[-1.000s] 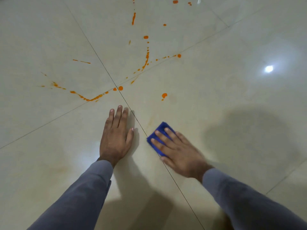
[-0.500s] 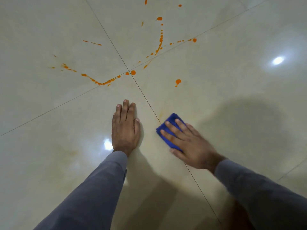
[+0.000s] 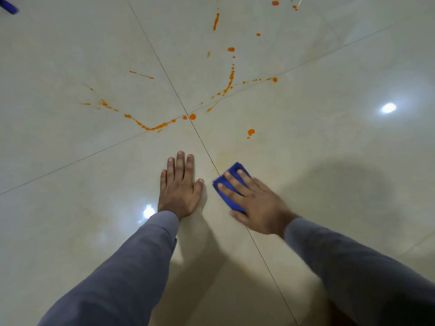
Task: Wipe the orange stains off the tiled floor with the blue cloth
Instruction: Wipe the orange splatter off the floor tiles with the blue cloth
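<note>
While both flat hands press down, right hand [image 3: 256, 203] covers blue cloth [image 3: 229, 184], orange stains [image 3: 150, 127] beyond.

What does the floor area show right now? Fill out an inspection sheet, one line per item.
Surface: glossy cream tiled floor, grout lines crossing just ahead of the hands, lamp glare in two spots.
Job's things: blue cloth flat on the floor; orange stains in trails and drops beyond the hands, nearest drop ahead of the cloth, unwiped.
Clutter: blurred blue object at the top left corner, kind unclear.
Grippers: left hand flat on the tile, fingers straight; right hand pressing the cloth with straight fingers.
Cables: nothing seen.
Surroundings: grey sleeves, shadows on the floor.
</note>
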